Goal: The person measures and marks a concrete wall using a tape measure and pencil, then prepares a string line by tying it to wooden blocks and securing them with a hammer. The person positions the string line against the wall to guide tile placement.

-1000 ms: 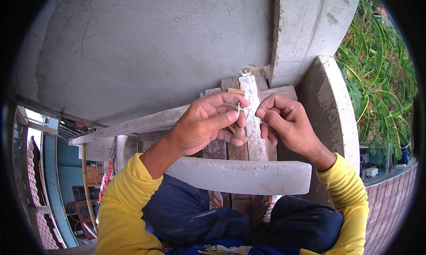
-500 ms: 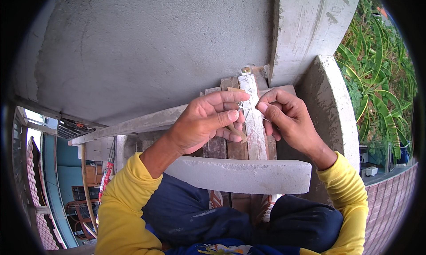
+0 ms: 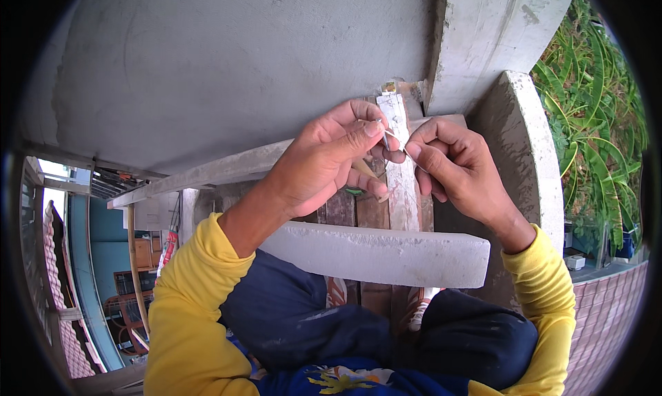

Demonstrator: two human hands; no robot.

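a: what did the left hand (image 3: pixel 324 158) have hold of?

b: a thin nail-like piece (image 3: pixel 385 138), pinched between thumb and forefinger. those two were closed right up on it, while the lower fingers were loosely curled.

a: and the right hand (image 3: pixel 458 165)?

b: its thumb and forefinger were pressed together on a fine white string (image 3: pixel 405 147). the other fingers were bent in toward the palm.

a: so where was the string, exactly?

b: in the narrow gap between the two hands, reaching from the left fingertips to the right ones. it was too fine to tell whether it was wound around the nail-like piece.

a: was anything else by the left hand?

b: a tan wooden stick (image 3: pixel 363 167) showed at the lower fingers. i couldn't tell whether they gripped it or it was just behind them.

a: what lay underneath?

b: brown planks (image 3: pixel 374 217), with a white-smeared board (image 3: pixel 403 199) running along them. nearer the person, a pale beam (image 3: pixel 376 257) crossed above the dark trousers (image 3: pixel 303 306).

a: and around that?

b: a grey wall (image 3: pixel 262 58) stood ahead, and green plants (image 3: pixel 596 120) grew off to the right. both forearms came in from below, in yellow sleeves (image 3: pixel 196 286).
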